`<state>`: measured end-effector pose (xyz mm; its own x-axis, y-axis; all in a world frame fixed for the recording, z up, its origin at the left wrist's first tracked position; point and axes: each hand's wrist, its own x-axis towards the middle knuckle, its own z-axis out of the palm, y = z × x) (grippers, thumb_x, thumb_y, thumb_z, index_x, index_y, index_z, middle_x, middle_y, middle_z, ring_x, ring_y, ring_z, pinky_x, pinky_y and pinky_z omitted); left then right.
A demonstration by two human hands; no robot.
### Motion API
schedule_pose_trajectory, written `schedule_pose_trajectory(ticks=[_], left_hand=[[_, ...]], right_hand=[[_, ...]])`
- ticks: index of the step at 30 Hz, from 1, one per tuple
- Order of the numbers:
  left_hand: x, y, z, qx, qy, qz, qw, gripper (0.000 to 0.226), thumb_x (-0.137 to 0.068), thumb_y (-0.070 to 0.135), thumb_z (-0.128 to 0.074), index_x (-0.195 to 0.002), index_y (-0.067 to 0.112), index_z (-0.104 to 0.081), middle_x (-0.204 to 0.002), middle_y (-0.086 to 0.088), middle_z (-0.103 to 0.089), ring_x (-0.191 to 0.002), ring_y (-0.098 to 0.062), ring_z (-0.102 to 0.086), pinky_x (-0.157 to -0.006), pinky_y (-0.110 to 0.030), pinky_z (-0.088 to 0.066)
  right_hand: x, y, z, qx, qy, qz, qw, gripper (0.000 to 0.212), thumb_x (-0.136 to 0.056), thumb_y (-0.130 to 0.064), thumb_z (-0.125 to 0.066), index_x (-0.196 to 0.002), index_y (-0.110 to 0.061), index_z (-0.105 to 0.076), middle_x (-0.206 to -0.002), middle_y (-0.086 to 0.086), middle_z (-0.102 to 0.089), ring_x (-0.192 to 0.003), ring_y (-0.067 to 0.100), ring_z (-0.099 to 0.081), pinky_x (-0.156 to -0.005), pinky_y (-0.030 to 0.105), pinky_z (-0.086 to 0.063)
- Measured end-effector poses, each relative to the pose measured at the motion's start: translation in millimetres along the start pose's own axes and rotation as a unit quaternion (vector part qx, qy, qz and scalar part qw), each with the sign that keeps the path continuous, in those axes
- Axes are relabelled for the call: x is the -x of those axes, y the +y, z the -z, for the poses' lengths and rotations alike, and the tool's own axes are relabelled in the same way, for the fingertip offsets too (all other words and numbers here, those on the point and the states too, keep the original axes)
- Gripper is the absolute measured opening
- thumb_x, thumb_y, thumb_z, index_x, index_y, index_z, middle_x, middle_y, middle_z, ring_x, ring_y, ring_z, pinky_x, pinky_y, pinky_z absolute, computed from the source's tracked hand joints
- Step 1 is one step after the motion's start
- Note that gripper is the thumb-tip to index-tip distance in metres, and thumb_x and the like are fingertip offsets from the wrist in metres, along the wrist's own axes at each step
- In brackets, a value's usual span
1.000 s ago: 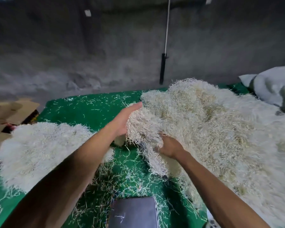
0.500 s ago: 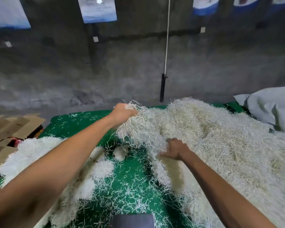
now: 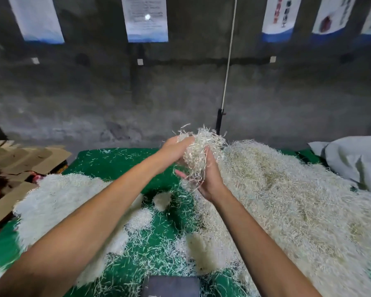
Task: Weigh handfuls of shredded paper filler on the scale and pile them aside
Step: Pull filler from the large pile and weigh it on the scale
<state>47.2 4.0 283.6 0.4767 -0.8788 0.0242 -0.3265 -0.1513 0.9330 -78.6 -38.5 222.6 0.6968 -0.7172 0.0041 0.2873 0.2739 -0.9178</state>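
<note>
At the near edge of the green mat [image 3: 107, 161], a dark grey scale platform [image 3: 171, 286] sits centred, only its far part in view. Loose shreds and small clumps of paper are scattered over the mat just beyond it.

Toward the left edge of the mat lies a pale white pile of shredded paper [image 3: 58, 202]. Along the right side runs the large heap of shredded paper filler [image 3: 298, 202], cream in colour, reaching from the near edge to the far edge.

Between the two, both bare forearms reach forward over the middle of the mat. The left hand [image 3: 174, 151] and the right hand [image 3: 210, 176] hold one handful of filler [image 3: 199, 151] raised above the mat, just beside the far left flank of the large heap. The left hand's fingers curl over the top of the handful; the right hand cups it from below and from the right, fingers curved around the strands. Strands hang down between the palms.

Off the left edge of the mat lie flattened cardboard boxes [image 3: 26, 159]. At the far right corner rests a grey sack [image 3: 351, 159]. Behind stands a concrete wall [image 3: 94, 93] with hanging paper posters [image 3: 146, 18] and a vertical pole [image 3: 227, 67].
</note>
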Motion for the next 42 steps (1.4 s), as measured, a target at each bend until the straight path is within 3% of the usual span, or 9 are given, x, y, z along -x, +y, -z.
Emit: schedule_pose_trajectory(ticks=[3, 7, 11, 15, 18, 22, 27, 36, 42], left_hand=[[37.7, -44.6, -3.1, -0.129, -0.010, -0.035, 0.991, 0.055, -0.102, 0.052, -0.048, -0.152, 0.032, -0.038, -0.159, 0.005, -0.034, -0.145, -0.022, -0.038, -0.117, -0.040, -0.036], [92.6, -90.5, -4.9, 0.173, 0.055, -0.014, 0.983, 0.062, -0.080, 0.057, -0.074, -0.134, 0.033, -0.055, -0.135, 0.001, -0.060, -0.090, -0.008, -0.070, -0.068, -0.023, -0.058], [134.5, -153.1, -16.3, 0.323, -0.043, 0.116, 0.938, 0.096, -0.070, 0.061, -0.082, -0.149, 0.024, -0.041, -0.150, 0.000, -0.043, -0.116, -0.020, -0.061, -0.081, -0.042, -0.062], [168.4, -223.8, -39.1, 0.107, 0.007, 0.205, 0.973, 0.093, -0.084, 0.039, -0.080, -0.157, 0.013, -0.027, -0.159, -0.009, -0.036, -0.127, -0.019, -0.047, -0.094, -0.028, -0.048], [188.1, -268.9, -42.4, 0.032, 0.031, 0.260, 0.964, 0.083, -0.089, 0.040, -0.075, -0.155, 0.012, -0.033, -0.155, -0.011, -0.043, -0.126, -0.023, -0.052, -0.110, -0.032, -0.038], [212.3, -300.7, -39.0, -0.104, -0.005, 0.242, 0.965, 0.066, -0.092, 0.049, -0.069, -0.142, 0.009, -0.051, -0.129, -0.011, -0.061, -0.079, -0.003, -0.050, -0.073, -0.021, -0.045], [229.2, -325.7, -18.5, -0.059, -0.047, 0.199, 0.977, 0.043, -0.084, 0.038, -0.081, -0.110, 0.007, -0.068, -0.109, -0.011, -0.071, -0.091, -0.016, -0.067, -0.076, -0.026, -0.050], [191.1, -323.7, 12.5, -0.030, 0.058, 0.144, 0.987, 0.050, -0.086, 0.067, -0.064, -0.109, 0.023, -0.070, -0.093, -0.003, -0.075, -0.071, -0.016, -0.067, -0.059, -0.033, -0.054], [141.3, -335.8, 17.5, -0.182, 0.081, 0.098, 0.975, 0.022, -0.098, 0.043, -0.063, -0.102, 0.021, -0.068, -0.088, 0.002, -0.073, -0.059, -0.019, -0.070, -0.048, -0.032, -0.058]], right_hand=[[3.9, 5.5, -13.3, 0.018, 0.085, 0.000, 0.996, 0.065, -0.099, -0.052, -0.057, -0.146, -0.009, -0.049, -0.140, 0.013, -0.061, -0.131, 0.032, -0.058, -0.111, 0.056, -0.045], [16.1, 35.4, -1.7, 0.046, 0.133, -0.016, 0.990, 0.044, -0.108, -0.043, -0.043, -0.139, -0.013, -0.044, -0.125, 0.009, -0.055, -0.123, 0.032, -0.051, -0.094, 0.048, -0.049], [40.2, 82.4, 14.7, 0.213, 0.061, -0.119, 0.968, 0.055, -0.113, -0.040, -0.018, -0.161, -0.014, -0.022, -0.166, 0.018, -0.025, -0.150, 0.037, -0.030, -0.120, 0.052, -0.027], [84.5, 136.8, 15.4, 0.398, -0.049, -0.174, 0.899, 0.057, -0.107, -0.058, -0.032, -0.118, -0.012, -0.064, -0.108, 0.007, -0.071, -0.098, 0.021, -0.069, -0.114, 0.055, -0.043], [105.5, 169.7, 47.8, 0.382, -0.037, -0.213, 0.898, 0.033, -0.101, -0.025, -0.064, -0.123, -0.001, -0.059, -0.096, 0.017, -0.068, -0.080, 0.022, -0.068, -0.087, 0.045, -0.057], [134.1, 199.1, 76.8, 0.443, -0.035, -0.248, 0.861, 0.015, -0.095, -0.006, -0.065, -0.102, 0.008, -0.064, -0.082, 0.015, -0.063, -0.063, 0.019, -0.060, -0.064, 0.036, -0.052], [148.6, 207.6, 96.0, 0.574, -0.130, -0.282, 0.757, 0.023, -0.094, -0.028, -0.071, -0.088, -0.006, -0.068, -0.094, 0.007, -0.069, -0.085, 0.017, -0.065, -0.093, 0.039, -0.053], [96.1, 169.7, 72.3, 0.206, 0.052, -0.137, 0.967, 0.034, -0.100, -0.018, -0.033, -0.102, -0.006, -0.064, -0.120, 0.006, -0.073, -0.114, 0.022, -0.065, -0.102, 0.041, -0.043], [11.4, 186.8, 34.5, 0.358, 0.020, -0.112, 0.927, 0.019, -0.101, -0.017, -0.058, -0.116, -0.011, -0.067, -0.112, 0.003, -0.068, -0.100, 0.013, -0.064, -0.083, 0.021, -0.046]])
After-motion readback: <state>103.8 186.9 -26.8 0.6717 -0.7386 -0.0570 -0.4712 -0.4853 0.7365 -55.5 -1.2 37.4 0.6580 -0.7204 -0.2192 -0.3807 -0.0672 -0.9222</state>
